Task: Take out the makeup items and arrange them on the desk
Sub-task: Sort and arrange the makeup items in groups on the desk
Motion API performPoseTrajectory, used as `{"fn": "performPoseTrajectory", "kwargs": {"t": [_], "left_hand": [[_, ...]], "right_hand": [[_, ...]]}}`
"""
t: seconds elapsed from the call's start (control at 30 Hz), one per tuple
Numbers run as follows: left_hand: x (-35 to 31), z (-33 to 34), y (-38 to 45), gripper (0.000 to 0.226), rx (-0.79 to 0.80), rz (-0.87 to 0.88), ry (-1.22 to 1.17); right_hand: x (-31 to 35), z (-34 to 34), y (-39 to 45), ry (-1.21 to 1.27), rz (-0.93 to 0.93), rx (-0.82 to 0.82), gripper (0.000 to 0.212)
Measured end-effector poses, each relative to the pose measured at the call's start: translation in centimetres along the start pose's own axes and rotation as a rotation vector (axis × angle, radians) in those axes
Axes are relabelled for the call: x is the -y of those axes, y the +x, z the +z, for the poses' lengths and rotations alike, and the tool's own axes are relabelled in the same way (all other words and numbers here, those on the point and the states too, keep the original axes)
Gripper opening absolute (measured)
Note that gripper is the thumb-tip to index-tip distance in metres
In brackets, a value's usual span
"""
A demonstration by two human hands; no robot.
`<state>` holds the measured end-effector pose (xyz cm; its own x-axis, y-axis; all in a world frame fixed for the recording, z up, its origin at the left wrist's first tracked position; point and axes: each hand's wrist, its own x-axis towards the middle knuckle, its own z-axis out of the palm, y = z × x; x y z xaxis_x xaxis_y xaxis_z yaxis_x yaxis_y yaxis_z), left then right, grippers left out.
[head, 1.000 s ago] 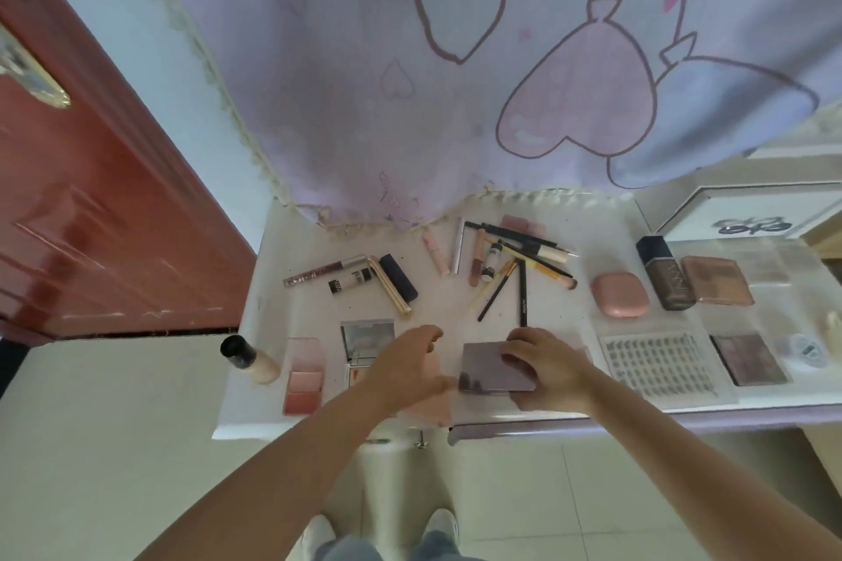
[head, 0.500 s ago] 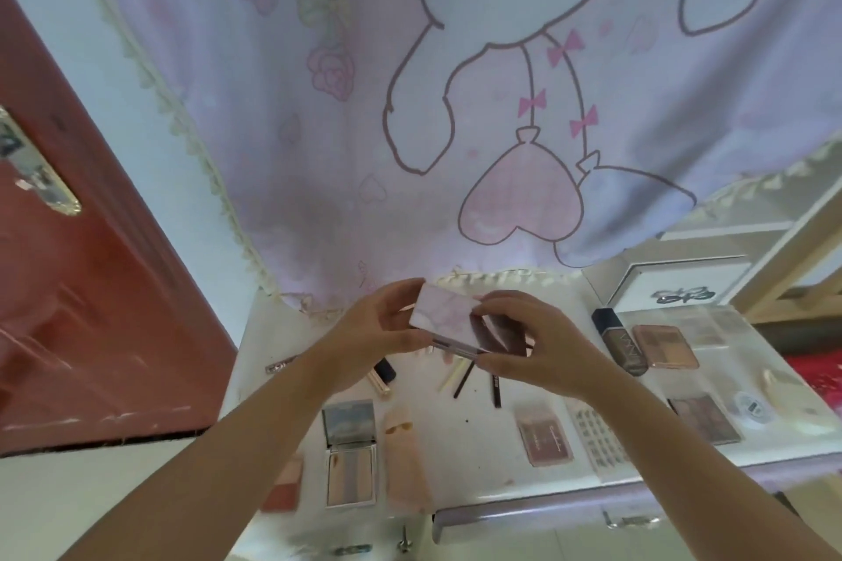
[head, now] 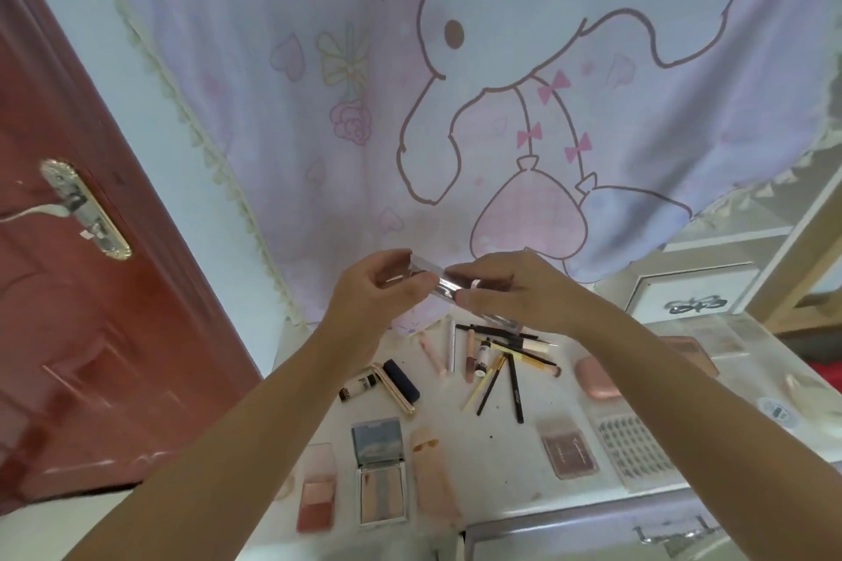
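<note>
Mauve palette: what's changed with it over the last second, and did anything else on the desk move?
The flat mauve palette came up off the front of the white desk; both hands carried it and now hold it raised before the cartoon curtain, left hand and right hand gripping opposite ends. The open mirrored compact, pencils and other items stayed put.

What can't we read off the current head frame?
- Small silvery compact, head view: both the left hand and right hand cover its faces; open or closed unclear.
- Grey drawer front with metal handle: cut off by the bottom edge.
- Brown flat palette: mostly behind the right forearm.
- Print on the round white sticker: too small.
</note>
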<state>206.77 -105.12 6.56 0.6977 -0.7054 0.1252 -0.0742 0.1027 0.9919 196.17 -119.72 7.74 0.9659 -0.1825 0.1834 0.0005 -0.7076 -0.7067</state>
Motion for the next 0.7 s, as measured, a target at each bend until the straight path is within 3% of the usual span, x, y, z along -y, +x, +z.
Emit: {"fn": "performPoseTrajectory", "kwargs": {"t": [0.4, 0.53, 0.7], "left_hand": [[0.0, 0.2, -0.6, 0.034, 0.099, 0.014, 0.123], [0.2, -0.3, -1.0, 0.038, 0.162, 0.069, 0.117], [1.5, -0.5, -1.1, 0.041, 0.122, 0.052, 0.109]], "right_hand": [[0.0, -0.2, -1.9, -0.039, 0.021, 0.040, 0.033], [-0.1, -0.5, -2.4, 0.178, 0.040, 0.024, 0.029], [-0.6, 0.2, -2.1, 0.091, 0.034, 0.080, 0.035]]}}
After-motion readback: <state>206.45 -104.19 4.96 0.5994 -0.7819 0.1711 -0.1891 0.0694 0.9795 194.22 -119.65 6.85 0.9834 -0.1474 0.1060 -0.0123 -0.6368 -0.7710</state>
